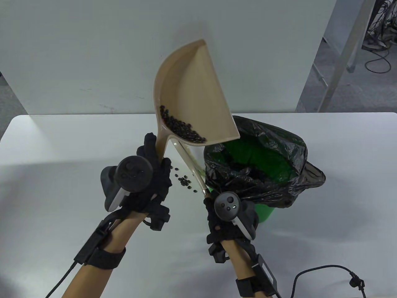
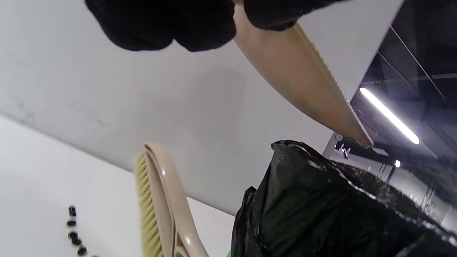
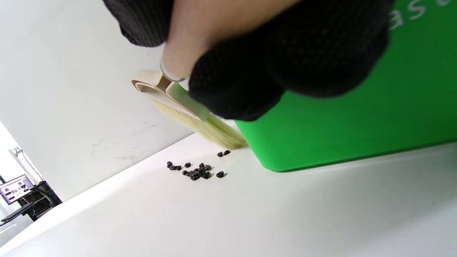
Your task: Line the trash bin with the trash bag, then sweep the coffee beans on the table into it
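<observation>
Centrally, left hand [image 1: 145, 177] gripping raised dustpan [image 1: 192, 102] with coffee beans [image 1: 183, 127]; right hand [image 1: 229, 214] clutching brush [image 3: 189, 110] beside bag-lined trash bin [image 1: 266, 214]; spilled beans [image 1: 184, 181] between.

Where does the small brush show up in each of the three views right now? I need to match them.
Table view: brush runs centre, between dustpan and bin, held by the right hand.
Left wrist view: brush stands bottom centre-left, bristles facing left.
Right wrist view: brush upper centre, gripped at top, bristles by the green bin.
Shared landmark: loose coffee beans on the table.
</observation>
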The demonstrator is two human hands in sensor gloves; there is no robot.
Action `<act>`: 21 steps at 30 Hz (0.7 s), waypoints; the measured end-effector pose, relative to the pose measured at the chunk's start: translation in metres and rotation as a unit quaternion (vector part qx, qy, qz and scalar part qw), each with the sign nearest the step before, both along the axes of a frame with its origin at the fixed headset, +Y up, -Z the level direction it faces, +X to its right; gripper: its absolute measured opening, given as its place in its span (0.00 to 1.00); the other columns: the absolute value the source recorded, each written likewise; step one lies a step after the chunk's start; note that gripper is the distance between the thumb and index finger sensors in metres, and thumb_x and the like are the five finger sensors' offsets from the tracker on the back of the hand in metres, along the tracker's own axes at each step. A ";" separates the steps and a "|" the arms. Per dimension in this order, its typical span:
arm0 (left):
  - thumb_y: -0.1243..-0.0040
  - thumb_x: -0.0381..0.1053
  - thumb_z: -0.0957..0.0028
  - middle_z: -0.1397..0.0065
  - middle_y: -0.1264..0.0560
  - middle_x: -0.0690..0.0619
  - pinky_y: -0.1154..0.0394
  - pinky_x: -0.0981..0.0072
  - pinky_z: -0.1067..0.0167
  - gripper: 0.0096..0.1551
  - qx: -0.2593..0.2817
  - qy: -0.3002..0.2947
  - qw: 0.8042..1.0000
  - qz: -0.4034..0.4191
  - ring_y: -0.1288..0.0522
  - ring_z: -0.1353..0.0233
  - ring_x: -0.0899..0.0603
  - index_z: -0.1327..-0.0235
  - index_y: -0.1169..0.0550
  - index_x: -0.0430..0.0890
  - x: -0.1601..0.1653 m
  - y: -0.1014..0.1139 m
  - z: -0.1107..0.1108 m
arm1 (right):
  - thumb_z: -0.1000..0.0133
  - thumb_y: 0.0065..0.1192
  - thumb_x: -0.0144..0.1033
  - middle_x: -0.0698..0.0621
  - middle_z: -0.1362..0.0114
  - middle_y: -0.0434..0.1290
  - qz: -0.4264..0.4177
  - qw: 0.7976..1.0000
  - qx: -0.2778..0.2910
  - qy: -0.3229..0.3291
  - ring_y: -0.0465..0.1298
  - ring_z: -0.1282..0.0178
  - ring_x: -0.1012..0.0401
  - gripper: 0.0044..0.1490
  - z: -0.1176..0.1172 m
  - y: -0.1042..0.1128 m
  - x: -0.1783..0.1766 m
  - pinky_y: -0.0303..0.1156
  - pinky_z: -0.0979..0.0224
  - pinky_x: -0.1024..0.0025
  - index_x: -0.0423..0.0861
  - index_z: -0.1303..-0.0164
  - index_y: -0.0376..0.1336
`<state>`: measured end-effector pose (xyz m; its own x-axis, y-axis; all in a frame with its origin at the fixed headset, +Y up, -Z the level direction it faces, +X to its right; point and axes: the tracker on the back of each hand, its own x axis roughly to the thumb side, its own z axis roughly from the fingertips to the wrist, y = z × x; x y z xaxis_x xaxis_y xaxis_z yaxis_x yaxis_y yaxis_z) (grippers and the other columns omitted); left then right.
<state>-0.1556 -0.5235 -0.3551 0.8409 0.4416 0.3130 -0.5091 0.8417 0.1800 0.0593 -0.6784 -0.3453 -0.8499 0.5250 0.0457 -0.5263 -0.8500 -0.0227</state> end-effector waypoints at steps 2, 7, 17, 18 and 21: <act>0.51 0.46 0.30 0.20 0.45 0.34 0.25 0.37 0.38 0.46 0.019 0.004 0.999 -0.043 0.26 0.38 0.41 0.17 0.61 0.29 0.013 0.005 -0.002 | 0.32 0.45 0.42 0.40 0.39 0.78 0.001 1.000 0.000 0.001 0.84 0.57 0.56 0.35 0.000 0.000 0.000 0.84 0.57 0.60 0.32 0.23 0.57; 0.50 0.47 0.30 0.19 0.45 0.36 0.26 0.38 0.36 0.46 0.106 0.031 0.978 -0.178 0.26 0.37 0.42 0.16 0.61 0.32 0.041 0.013 0.000 | 0.32 0.45 0.42 0.40 0.39 0.78 0.001 1.000 0.000 0.001 0.84 0.57 0.56 0.35 0.000 0.000 0.000 0.84 0.57 0.60 0.32 0.23 0.57; 0.50 0.47 0.31 0.18 0.46 0.38 0.26 0.38 0.35 0.46 0.195 0.046 0.950 -0.242 0.26 0.35 0.42 0.16 0.60 0.33 0.046 0.012 0.017 | 0.32 0.45 0.42 0.40 0.39 0.78 0.002 1.000 0.000 -0.001 0.84 0.57 0.56 0.35 0.000 0.000 0.000 0.84 0.57 0.59 0.32 0.23 0.57; 0.50 0.47 0.31 0.18 0.46 0.37 0.26 0.38 0.36 0.46 0.192 0.046 0.952 -0.233 0.26 0.36 0.42 0.16 0.60 0.33 0.043 0.012 0.017 | 0.32 0.45 0.42 0.40 0.39 0.78 0.002 1.000 0.000 -0.002 0.84 0.57 0.56 0.35 0.000 0.000 0.000 0.84 0.57 0.59 0.32 0.23 0.57; 0.50 0.46 0.31 0.18 0.45 0.36 0.26 0.37 0.36 0.46 0.176 0.045 0.963 -0.198 0.26 0.36 0.42 0.16 0.60 0.32 0.034 0.010 0.015 | 0.32 0.45 0.42 0.40 0.39 0.78 0.001 1.000 0.000 -0.002 0.84 0.57 0.56 0.35 0.000 -0.001 0.000 0.84 0.57 0.59 0.32 0.23 0.57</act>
<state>-0.1219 -0.5135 -0.3397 0.9526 -0.0387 0.3018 -0.1297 0.8455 0.5180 0.0594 -0.6790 -0.3453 -0.8512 0.5231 0.0426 -0.5243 -0.8512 -0.0250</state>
